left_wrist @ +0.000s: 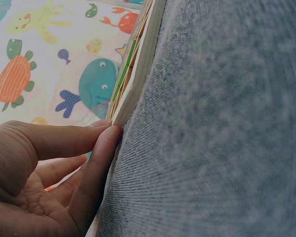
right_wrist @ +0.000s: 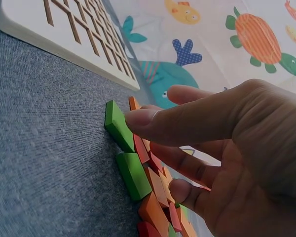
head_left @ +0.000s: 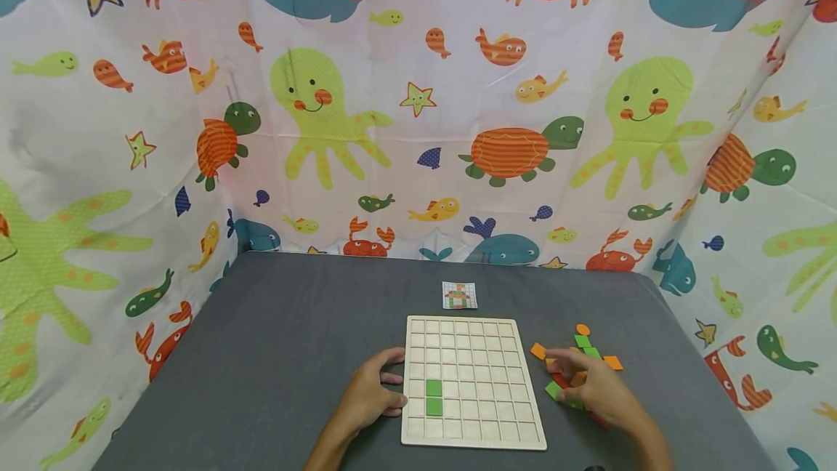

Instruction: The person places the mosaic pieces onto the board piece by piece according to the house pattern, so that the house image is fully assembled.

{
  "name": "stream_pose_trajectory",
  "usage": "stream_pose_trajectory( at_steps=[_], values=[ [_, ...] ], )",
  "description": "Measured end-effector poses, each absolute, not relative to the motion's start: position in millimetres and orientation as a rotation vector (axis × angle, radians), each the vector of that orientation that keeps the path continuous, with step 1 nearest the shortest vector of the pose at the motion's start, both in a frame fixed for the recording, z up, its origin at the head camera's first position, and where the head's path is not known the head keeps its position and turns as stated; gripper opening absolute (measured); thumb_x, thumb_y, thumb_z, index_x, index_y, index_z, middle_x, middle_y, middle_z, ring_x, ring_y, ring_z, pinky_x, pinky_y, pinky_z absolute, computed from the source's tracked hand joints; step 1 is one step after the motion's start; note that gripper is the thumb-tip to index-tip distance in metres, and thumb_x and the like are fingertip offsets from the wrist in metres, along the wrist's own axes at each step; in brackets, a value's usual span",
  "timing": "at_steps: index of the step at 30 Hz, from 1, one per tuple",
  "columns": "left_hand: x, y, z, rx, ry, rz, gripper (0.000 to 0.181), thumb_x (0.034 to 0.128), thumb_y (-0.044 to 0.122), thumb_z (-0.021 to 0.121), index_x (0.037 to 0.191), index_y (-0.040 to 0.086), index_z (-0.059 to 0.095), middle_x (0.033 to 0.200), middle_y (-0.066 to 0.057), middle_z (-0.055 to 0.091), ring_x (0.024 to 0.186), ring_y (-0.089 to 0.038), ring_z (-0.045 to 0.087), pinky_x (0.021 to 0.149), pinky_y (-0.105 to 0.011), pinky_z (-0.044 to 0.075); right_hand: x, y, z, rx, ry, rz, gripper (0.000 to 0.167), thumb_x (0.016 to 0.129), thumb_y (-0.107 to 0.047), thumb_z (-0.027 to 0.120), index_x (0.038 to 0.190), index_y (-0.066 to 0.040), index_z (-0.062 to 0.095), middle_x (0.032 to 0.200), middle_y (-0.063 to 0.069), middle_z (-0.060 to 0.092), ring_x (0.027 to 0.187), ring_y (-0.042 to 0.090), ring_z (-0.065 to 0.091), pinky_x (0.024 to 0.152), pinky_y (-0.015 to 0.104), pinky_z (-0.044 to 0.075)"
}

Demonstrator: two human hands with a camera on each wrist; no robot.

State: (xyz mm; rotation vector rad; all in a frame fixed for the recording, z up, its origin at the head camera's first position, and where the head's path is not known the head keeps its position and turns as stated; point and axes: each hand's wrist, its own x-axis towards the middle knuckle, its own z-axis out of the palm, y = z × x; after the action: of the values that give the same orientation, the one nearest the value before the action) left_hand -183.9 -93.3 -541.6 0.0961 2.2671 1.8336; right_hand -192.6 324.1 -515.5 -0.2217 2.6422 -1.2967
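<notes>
The pale gridded board lies on the table, with two green squares in neighbouring cells, one above the other, near its left side. My left hand touches the board's left edge with thumb and fingertips, spread apart along it; the left wrist view shows the thumb and a finger against the rim. To the right of the board, my right hand is over the pile of small pieces, fingers bent and apart. Its thumb is beside a green piece; no piece shows held, and the hand hides part of the pile.
A small printed card with a coloured grid pattern lies behind the board. Orange, green and red pieces, including an orange round one, are spread around the right hand. A curtain with sea animals stands behind the grey table.
</notes>
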Motion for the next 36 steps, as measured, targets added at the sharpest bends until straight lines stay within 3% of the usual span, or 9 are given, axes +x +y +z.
stream_pose_trajectory(
  at_steps=[13, 20, 28, 36],
  values=[
    [-183.6, -92.9, -541.6, 0.111, 2.269, 1.846, 0.084, 0.0708, -0.023, 0.080, 0.148, 0.003, 0.057, 0.145, -0.020, 0.059, 0.106, -0.028, 0.068, 0.060, -0.039, 0.066, -192.7, 322.5, -518.8, -0.214, 2.632, -1.266, 0.065, 0.077, 0.007, 0.087, 0.138, 0.004, 0.064, 0.107, 0.008, 0.073, 0.094, 0.023, 0.064, 0.076, 0.024, 0.056],
    [-182.9, -92.8, -541.5, 0.118, 2.263, 1.848, 0.084, 0.0710, -0.022, 0.080, 0.148, 0.003, 0.058, 0.146, -0.020, 0.059, 0.107, -0.028, 0.068, 0.060, -0.039, 0.066, -193.5, 316.4, -520.1, -0.093, 2.719, -1.173, 0.061, 0.079, -0.004, 0.091, 0.135, -0.004, 0.069, 0.101, 0.000, 0.073, 0.091, 0.018, 0.063, 0.075, 0.024, 0.055],
    [-183.4, -92.8, -541.8, 0.113, 2.270, 1.843, 0.083, 0.0714, -0.021, 0.080, 0.148, 0.004, 0.058, 0.146, -0.019, 0.059, 0.107, -0.028, 0.068, 0.060, -0.039, 0.065, -192.3, 318.6, -518.4, -0.154, 2.694, -1.176, 0.063, 0.076, 0.010, 0.085, 0.135, -0.001, 0.067, 0.104, 0.004, 0.074, 0.094, 0.022, 0.064, 0.075, 0.025, 0.056],
    [-183.6, -93.6, -541.9, 0.121, 2.269, 1.848, 0.084, 0.0717, -0.021, 0.079, 0.148, 0.004, 0.057, 0.146, -0.019, 0.058, 0.108, -0.028, 0.068, 0.060, -0.039, 0.065, -194.8, 316.0, -519.3, -0.058, 2.733, -1.130, 0.062, 0.078, 0.006, 0.087, 0.136, -0.005, 0.068, 0.101, 0.001, 0.072, 0.093, 0.019, 0.063, 0.074, 0.027, 0.055]
  ],
)
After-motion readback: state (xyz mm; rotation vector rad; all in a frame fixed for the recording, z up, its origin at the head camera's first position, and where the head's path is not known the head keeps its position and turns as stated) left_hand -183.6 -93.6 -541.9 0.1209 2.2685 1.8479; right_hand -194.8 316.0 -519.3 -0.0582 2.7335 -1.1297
